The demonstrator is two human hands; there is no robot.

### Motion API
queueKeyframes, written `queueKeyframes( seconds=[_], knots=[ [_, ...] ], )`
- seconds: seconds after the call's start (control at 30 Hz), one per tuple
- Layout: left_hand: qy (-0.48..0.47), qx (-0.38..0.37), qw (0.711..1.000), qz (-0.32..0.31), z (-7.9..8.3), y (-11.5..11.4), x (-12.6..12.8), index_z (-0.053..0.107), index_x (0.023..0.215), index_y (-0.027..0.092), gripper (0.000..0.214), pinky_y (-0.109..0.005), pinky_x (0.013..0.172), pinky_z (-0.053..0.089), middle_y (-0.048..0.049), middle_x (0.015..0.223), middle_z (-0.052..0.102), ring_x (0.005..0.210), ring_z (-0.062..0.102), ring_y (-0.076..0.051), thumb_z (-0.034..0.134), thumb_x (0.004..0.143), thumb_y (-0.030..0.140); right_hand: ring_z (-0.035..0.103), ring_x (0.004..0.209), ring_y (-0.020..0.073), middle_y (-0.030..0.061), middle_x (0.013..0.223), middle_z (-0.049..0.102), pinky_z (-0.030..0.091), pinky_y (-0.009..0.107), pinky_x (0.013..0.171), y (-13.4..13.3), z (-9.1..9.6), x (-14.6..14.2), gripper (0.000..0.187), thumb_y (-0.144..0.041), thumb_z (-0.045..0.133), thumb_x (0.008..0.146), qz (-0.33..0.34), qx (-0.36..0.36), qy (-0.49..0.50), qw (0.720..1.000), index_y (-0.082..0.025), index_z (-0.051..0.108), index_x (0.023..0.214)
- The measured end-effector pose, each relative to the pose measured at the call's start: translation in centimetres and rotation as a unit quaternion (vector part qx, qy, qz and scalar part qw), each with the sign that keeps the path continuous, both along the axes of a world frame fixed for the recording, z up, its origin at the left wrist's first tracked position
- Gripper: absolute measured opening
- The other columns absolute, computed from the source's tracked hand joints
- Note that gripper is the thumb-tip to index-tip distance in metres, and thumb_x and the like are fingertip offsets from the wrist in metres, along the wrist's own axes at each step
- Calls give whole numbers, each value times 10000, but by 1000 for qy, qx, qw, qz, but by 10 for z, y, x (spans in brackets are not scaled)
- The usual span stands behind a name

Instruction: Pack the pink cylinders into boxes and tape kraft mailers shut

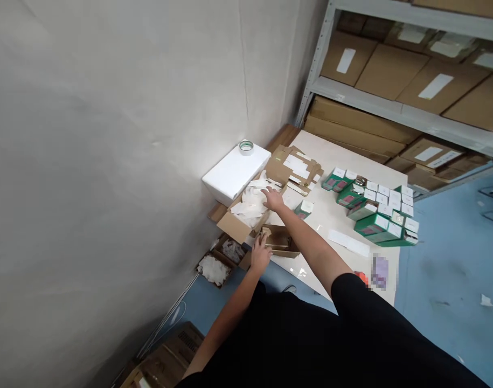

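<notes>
Tipping is the likely trouble: the open carton (235, 227) under the right grip (273, 198), whose spread, released fingers are laid on white wrappers (248, 210), seems to overhang the worktop (341, 160) edge and could be pressed over. The small brown box (282, 241) touched by the left grip (260, 253), whose closure cannot be told, might likewise be nudged off. No writing can be read on the green boxes (373, 222) well right of both grips.

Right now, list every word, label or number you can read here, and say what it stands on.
Nothing is legible.
White labels on the shelved cartons: too small to read.
Green boxes on the table: print too small.
White paper strip: no writing visible.
Blurred patch: unreadable.
</notes>
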State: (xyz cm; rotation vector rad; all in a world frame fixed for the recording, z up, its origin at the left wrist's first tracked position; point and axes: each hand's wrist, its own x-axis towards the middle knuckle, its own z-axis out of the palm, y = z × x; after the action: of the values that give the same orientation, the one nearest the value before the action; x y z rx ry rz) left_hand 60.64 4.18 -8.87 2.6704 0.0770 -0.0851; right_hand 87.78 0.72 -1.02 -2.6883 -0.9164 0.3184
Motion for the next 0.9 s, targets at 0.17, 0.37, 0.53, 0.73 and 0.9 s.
queueKeyframes(
  seconds=[0.17,0.37,0.53,0.73,0.9],
  knots=[
    [-9,8,1000,-22,-7,9,1,788,905,231,118,-600,1105,472,-33,1687,336,1502,340,-407,671,911,237,600,1180,308,180,1315,648,511,399,956,38,-8,18,360,-110,621,897,-18,-101,8,995,-180,703,1241],
    [-17,-4,999,-38,-9,14,4,789,907,239,108,-603,1100,479,-32,1684,340,1504,337,-403,681,905,235,651,1090,264,147,1195,719,500,366,959,26,-3,16,356,-154,439,1006,-44,-57,-30,997,-183,738,1194],
    [-31,-23,998,-47,-5,10,17,783,907,233,77,-600,1157,427,-20,1705,302,1505,328,-386,710,883,228,663,1092,262,105,1234,731,512,352,938,-12,20,11,400,-220,390,1035,-83,71,-81,991,-219,704,1283],
    [-49,-19,998,-46,5,-15,43,787,915,239,91,-571,1183,404,6,1719,267,1489,357,-375,706,879,217,686,1046,247,103,1170,753,507,337,955,-112,40,-19,399,-312,400,1046,-189,185,-123,957,-204,667,1322],
    [-52,-14,995,-88,6,-67,69,803,919,233,105,-562,1181,412,-14,1713,280,1487,354,-397,708,876,222,693,955,236,100,1077,757,526,331,927,-222,30,-83,370,-342,423,1035,-257,206,-104,938,-212,725,1206]
  ],
)
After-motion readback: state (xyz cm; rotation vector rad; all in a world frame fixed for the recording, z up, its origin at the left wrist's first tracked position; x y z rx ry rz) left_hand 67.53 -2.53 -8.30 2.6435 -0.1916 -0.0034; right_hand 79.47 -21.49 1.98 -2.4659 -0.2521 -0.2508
